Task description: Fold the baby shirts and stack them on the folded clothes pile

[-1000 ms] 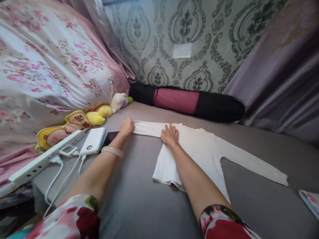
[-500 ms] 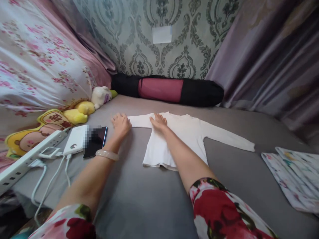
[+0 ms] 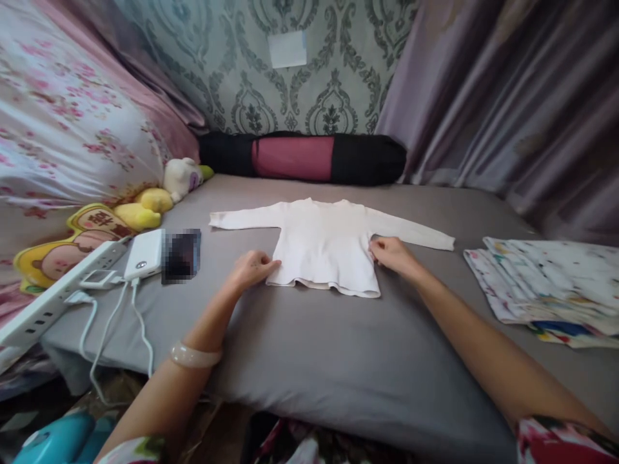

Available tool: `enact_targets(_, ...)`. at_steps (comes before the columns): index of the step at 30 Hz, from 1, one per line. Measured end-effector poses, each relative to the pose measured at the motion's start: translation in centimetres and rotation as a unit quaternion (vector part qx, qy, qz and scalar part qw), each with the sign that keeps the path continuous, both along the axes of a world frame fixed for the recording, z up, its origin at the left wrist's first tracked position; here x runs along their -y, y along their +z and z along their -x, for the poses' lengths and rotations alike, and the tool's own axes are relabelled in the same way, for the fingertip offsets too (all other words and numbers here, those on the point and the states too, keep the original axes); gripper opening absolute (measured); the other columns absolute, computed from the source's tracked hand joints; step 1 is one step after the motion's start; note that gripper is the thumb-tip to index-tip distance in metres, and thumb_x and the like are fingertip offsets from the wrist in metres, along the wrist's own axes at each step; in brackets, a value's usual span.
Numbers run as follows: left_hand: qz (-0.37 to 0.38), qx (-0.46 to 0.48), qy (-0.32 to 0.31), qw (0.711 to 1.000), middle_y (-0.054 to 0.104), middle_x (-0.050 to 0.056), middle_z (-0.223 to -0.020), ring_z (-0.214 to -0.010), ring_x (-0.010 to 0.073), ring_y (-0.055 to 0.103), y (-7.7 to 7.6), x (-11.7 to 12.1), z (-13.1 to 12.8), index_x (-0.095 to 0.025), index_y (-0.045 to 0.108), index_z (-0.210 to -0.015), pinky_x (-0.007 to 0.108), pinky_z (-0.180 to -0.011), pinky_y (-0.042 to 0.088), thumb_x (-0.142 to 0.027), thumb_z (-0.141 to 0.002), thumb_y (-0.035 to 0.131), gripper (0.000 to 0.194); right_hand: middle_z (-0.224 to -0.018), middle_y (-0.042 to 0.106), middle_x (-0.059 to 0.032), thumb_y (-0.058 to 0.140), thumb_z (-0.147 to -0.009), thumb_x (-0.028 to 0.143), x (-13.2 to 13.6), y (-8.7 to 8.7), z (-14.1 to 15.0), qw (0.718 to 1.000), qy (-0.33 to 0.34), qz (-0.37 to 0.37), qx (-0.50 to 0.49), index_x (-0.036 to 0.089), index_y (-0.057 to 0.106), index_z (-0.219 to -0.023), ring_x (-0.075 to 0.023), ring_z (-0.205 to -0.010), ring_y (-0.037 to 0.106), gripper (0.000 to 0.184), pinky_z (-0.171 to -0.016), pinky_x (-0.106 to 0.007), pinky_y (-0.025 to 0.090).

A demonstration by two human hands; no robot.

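Observation:
A white long-sleeved shirt (image 3: 324,241) lies spread on the grey bed, both sleeves stretched out to the sides and its hem towards me. My left hand (image 3: 254,267) is closed at the shirt's left side edge, just above the hem, thumb and fingers pinching the cloth. On the opposite side, my right hand (image 3: 394,254) pinches the side edge a little below the right sleeve. The hem is slightly wavy, with small raised folds in the middle.
On the left are a power strip (image 3: 58,299), a white power bank (image 3: 144,254) with cables, a phone (image 3: 186,258) and plush toys (image 3: 138,216). Folded patterned cloths (image 3: 546,277) lie at the right. A black and red long bag (image 3: 294,158) rests along the wall.
Both hands have left the left sleeve and shoulder area and come down to the shirt's two side edges. The left sleeve now lies free. The view has shifted slightly.

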State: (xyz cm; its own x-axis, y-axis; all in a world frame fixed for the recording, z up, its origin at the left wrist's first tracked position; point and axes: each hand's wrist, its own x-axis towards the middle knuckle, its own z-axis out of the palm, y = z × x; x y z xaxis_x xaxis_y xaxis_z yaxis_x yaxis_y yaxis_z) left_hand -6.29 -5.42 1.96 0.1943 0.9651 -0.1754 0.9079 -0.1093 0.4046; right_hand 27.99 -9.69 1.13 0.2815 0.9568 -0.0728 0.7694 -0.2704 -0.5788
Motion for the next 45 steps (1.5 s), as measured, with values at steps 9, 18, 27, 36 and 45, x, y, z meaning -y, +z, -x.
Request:
enact_targets(9,-0.016,0.018,-0.011,1.000,0.055,0.002,-0.057,-0.060,0.0166,0.050,-1.0,2.0,-0.2,-0.019,0.057,-0.061,0.025,-0.053,0.030,-0.060,-0.074,0.053,0.043,-0.071,0.068,-0.0038,0.053,-0.085,0.045,8.0,-0.5,2.0,0.996,0.000,0.029,0.084,0.022,0.063,-0.070,-0.0158,-0.063,0.059,0.029,-0.054,-0.025,0.031)
enact_targets(18,-0.020,0.168,0.044,0.985,0.047,-0.004,-0.055,-0.055,0.0124,0.044,-1.3,2.3,0.5,-0.019,0.052,-0.064,0.023,-0.051,0.030,-0.062,-0.067,0.057,0.043,-0.080,0.065,-0.0021,0.050,-0.086,0.036,8.9,-1.8,2.7,0.996,0.034,-0.035,0.070,0.023,0.055,-0.076,-0.0156,-0.073,0.058,0.017,-0.061,-0.024,0.035)
enact_targets(27,0.017,0.289,0.048,0.956,0.060,-0.003,-0.069,-0.053,0.0114,0.048,-1.0,2.6,0.6,-0.019,0.044,-0.129,0.022,-0.049,0.033,-0.059,-0.071,0.061,0.073,-0.052,0.052,0.0081,0.048,-0.082,0.046,8.4,-2.0,2.1,0.982,-0.017,-0.020,-0.187,0.023,0.051,-0.110,-0.0133,-0.041,0.046,0.036,-0.045,-0.024,0.034)
enact_targets(36,-0.023,0.204,-0.027,0.978,0.033,-0.006,-0.058,-0.055,0.0118,0.034,-1.1,2.2,1.4,-0.021,0.065,-0.119,0.024,-0.053,0.026,-0.058,-0.080,0.049,0.056,-0.060,0.054,0.0039,0.047,-0.081,0.036,8.4,-1.5,0.8,0.996,0.068,-0.035,-0.049,0.027,0.068,-0.112,-0.0149,-0.053,0.048,0.038,-0.054,-0.025,0.036)
enact_targets(45,0.024,0.167,-0.040,0.985,0.031,-0.006,-0.054,-0.051,0.0114,0.031,-1.1,1.8,1.8,-0.019,0.071,-0.105,0.024,-0.051,0.022,-0.062,-0.075,0.052,0.055,-0.078,0.068,-0.0007,0.043,-0.086,0.031,9.1,-0.8,1.0,0.993,0.102,0.001,0.053,0.028,0.065,-0.119,-0.0166,-0.065,0.058,0.040,-0.062,-0.026,0.038)
